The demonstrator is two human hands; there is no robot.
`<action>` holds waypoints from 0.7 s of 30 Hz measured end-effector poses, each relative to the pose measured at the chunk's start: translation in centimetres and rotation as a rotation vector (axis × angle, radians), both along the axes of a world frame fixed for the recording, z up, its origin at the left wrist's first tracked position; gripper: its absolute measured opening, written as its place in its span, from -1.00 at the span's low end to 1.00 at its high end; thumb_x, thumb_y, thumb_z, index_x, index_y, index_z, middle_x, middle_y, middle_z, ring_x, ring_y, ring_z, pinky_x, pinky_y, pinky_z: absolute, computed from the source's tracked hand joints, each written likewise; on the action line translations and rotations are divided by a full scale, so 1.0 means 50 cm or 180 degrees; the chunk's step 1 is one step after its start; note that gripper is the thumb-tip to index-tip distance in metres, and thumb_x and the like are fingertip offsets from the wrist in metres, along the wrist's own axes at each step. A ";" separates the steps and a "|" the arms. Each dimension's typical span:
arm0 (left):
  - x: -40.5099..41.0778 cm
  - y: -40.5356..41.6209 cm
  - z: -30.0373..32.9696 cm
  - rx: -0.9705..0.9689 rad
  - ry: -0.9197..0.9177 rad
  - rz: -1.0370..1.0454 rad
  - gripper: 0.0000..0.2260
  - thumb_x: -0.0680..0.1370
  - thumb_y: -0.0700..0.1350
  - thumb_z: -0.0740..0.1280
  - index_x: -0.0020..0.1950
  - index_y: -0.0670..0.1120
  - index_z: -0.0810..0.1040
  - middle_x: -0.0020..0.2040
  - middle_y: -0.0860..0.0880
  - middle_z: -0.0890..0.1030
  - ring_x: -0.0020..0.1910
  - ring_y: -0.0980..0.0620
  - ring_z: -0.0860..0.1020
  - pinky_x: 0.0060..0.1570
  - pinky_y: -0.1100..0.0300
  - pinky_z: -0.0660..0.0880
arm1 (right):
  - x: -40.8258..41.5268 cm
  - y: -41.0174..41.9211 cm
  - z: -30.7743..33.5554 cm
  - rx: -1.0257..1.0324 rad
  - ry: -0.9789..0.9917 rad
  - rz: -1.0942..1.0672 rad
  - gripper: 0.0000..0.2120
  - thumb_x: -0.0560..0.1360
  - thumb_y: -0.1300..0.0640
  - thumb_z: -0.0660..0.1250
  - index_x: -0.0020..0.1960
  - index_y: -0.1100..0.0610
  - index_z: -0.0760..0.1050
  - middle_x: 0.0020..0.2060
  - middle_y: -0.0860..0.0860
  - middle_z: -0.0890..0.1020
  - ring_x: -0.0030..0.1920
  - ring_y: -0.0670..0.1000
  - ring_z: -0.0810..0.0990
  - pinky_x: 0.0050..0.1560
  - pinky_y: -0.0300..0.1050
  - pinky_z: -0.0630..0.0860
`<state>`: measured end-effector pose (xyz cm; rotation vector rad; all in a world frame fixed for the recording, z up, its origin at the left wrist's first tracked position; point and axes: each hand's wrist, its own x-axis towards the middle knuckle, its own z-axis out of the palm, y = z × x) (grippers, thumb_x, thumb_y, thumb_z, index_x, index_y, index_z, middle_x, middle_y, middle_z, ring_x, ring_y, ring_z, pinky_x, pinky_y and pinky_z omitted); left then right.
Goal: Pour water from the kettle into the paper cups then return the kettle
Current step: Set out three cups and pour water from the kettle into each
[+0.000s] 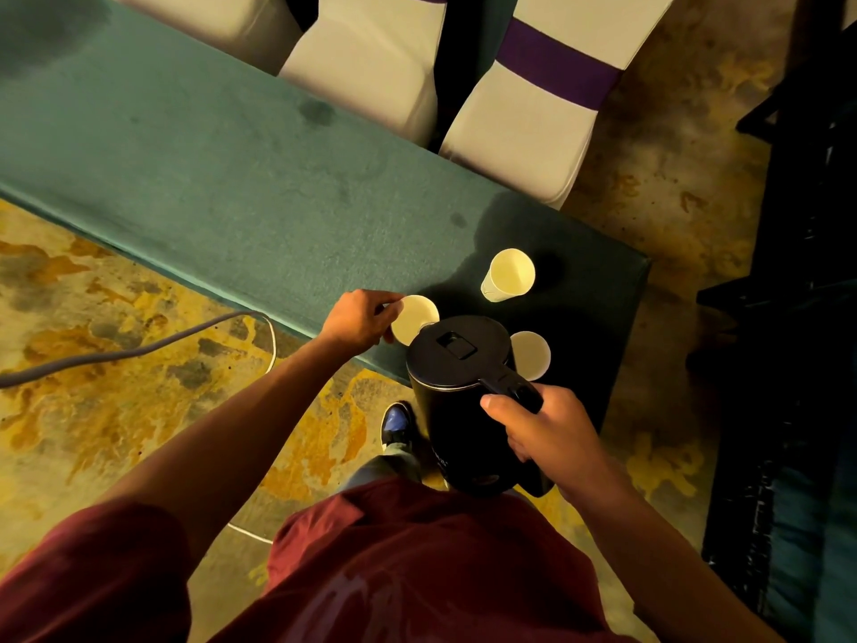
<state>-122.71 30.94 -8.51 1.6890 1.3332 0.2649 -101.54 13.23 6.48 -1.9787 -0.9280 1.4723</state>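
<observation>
Maroon shirt cloth (394, 573) fills the bottom of my view, and my two bare forearms reach out from it toward the end of a green-covered table (222, 178). With my right hand (542, 433) I hold the black kettle (459, 364) by its handle, fingers curled round the grip and thumb lying on top near the lid end. Its closed lid faces up at me, and the spout end points away toward the near-left paper cup (412, 317), with the spout tip right at that cup's rim. The kettle hangs over the table's near edge, its body partly over the floor, above my blue shoe (396, 422).

My left hand (366, 317) pinches the left side of that same cup, fingers curled against its wall, steadying it upright on the cloth close to the table edge. I cannot tell whether water is in it or flowing.

Two more paper cups stand on the dark, shadowed end of the table: one farther back (509, 274), well apart from the kettle, and one just beside the kettle's right side (532, 355), partly hidden by it. Both show pale insides.

Beyond the table stand chairs in white covers, one with a purple sash (556, 69). A grey cable (139, 350) trails across the mottled yellow floor on my left.
</observation>
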 end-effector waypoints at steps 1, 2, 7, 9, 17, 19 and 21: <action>0.001 0.000 0.001 0.0005 0.0001 -0.0005 -0.75 0.65 -0.05 0.27 0.26 -0.05 0.65 -0.38 -0.04 0.67 -0.47 0.04 0.58 -0.37 0.18 0.57 | 0.001 0.000 0.001 -0.0017 -0.0001 0.0015 -0.56 0.55 0.06 0.45 -0.49 -0.10 0.48 -0.59 -0.12 0.41 -0.54 -0.10 0.41 -0.32 -0.06 0.40; 0.001 0.001 0.002 0.0011 0.0007 -0.0009 -0.75 0.65 -0.05 0.27 0.26 -0.05 0.65 -0.38 -0.04 0.66 -0.47 0.05 0.58 -0.37 0.18 0.57 | 0.000 0.001 0.000 -0.0026 0.0006 0.0026 -0.57 0.54 0.05 0.45 -0.49 -0.10 0.47 -0.59 -0.12 0.41 -0.54 -0.10 0.40 -0.32 -0.06 0.40; 0.002 0.002 0.000 -0.0013 0.0003 0.0014 -0.75 0.64 -0.05 0.28 0.26 -0.04 0.65 -0.43 0.05 0.64 -0.55 0.21 0.54 -0.37 0.21 0.58 | 0.000 0.001 0.002 -0.0014 0.0131 0.0010 -0.69 0.38 -0.14 0.42 -0.47 -0.10 0.45 -0.57 -0.12 0.41 -0.53 -0.08 0.40 -0.34 -0.04 0.39; 0.000 0.003 0.000 0.0001 -0.0007 -0.0003 -0.75 0.64 -0.05 0.28 0.24 -0.03 0.66 -0.44 0.06 0.64 -0.56 0.22 0.54 -0.38 0.24 0.57 | 0.000 0.001 0.001 -0.0008 0.0154 0.0036 -0.70 0.35 -0.17 0.41 -0.48 -0.12 0.45 -0.57 -0.13 0.41 -0.53 -0.09 0.41 -0.34 -0.04 0.38; -0.002 0.005 -0.009 -0.0092 -0.0044 -0.0009 -0.75 0.63 -0.05 0.28 0.25 -0.04 0.65 -0.42 0.06 0.66 -0.54 0.21 0.57 -0.46 0.35 0.53 | 0.002 0.003 -0.002 0.0097 0.0160 0.0044 -0.66 0.38 -0.14 0.44 -0.47 -0.06 0.41 -0.56 -0.09 0.39 -0.51 -0.03 0.39 -0.31 0.00 0.37; -0.002 0.004 -0.013 -0.0108 -0.0056 0.0027 -0.75 0.63 -0.05 0.29 0.24 -0.04 0.66 -0.42 0.05 0.66 -0.55 0.21 0.57 -0.46 0.35 0.53 | 0.007 0.000 -0.008 0.0194 0.0090 0.0053 -0.60 0.49 0.00 0.47 -0.47 -0.08 0.42 -0.56 -0.11 0.40 -0.50 -0.05 0.39 -0.29 0.00 0.37; -0.001 0.004 -0.015 -0.0116 -0.0053 0.0031 -0.76 0.63 -0.05 0.29 0.23 -0.05 0.66 -0.43 0.06 0.66 -0.55 0.22 0.56 -0.47 0.36 0.52 | 0.011 -0.005 -0.013 0.0265 0.0006 0.0080 -0.54 0.55 0.11 0.47 -0.48 -0.11 0.46 -0.58 -0.15 0.42 -0.50 -0.11 0.41 -0.27 -0.01 0.37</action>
